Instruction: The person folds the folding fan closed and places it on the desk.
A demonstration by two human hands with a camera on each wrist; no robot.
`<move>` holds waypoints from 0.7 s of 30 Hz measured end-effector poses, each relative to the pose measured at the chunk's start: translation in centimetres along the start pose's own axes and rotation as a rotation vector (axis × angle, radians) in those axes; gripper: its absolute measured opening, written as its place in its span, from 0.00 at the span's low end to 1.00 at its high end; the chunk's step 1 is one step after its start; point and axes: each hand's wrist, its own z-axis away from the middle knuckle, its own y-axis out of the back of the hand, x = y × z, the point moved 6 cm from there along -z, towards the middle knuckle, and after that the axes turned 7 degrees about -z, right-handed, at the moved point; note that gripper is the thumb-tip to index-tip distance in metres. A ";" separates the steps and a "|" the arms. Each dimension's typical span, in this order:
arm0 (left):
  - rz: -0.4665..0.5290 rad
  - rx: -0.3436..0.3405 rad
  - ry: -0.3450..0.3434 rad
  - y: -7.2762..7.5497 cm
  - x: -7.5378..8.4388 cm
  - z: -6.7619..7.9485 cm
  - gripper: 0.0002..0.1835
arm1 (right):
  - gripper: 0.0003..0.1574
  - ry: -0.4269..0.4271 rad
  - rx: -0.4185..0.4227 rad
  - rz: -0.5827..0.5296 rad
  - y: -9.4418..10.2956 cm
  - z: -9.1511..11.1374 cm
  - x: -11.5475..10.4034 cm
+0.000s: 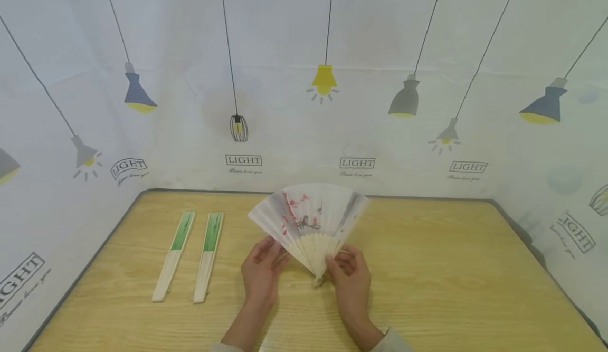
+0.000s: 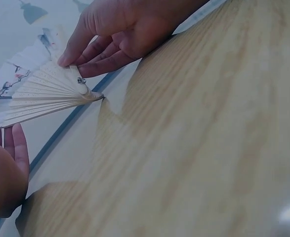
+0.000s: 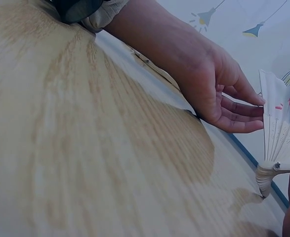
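Note:
A white folding fan (image 1: 328,204), spread wide and printed with red blossoms and a bird on a branch, is tilted up over the table. At its left edge, my left hand (image 1: 260,273) pinches it, with the thumb on the edge and fingers behind, as the right wrist view shows for the left hand (image 3: 216,84). My right hand (image 1: 352,281) pinches the fan's right side near the ribs; the left wrist view shows this right hand (image 2: 117,37) with its thumb on the outer rib. The fan's pivot end (image 1: 318,279) points toward me, between both hands.
Two slim folded fans with green upper ends, the left one (image 1: 167,270) and the right one (image 1: 206,267), lie side by side on the wooden table (image 1: 451,267). White curtains (image 1: 285,35) printed with lamps surround the table's back and sides.

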 end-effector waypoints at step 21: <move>-0.166 -0.152 -0.049 -0.9 -0.2 -0.2 0.20 | 0.26 -0.007 -0.037 0.021 -0.3 0.0 -0.1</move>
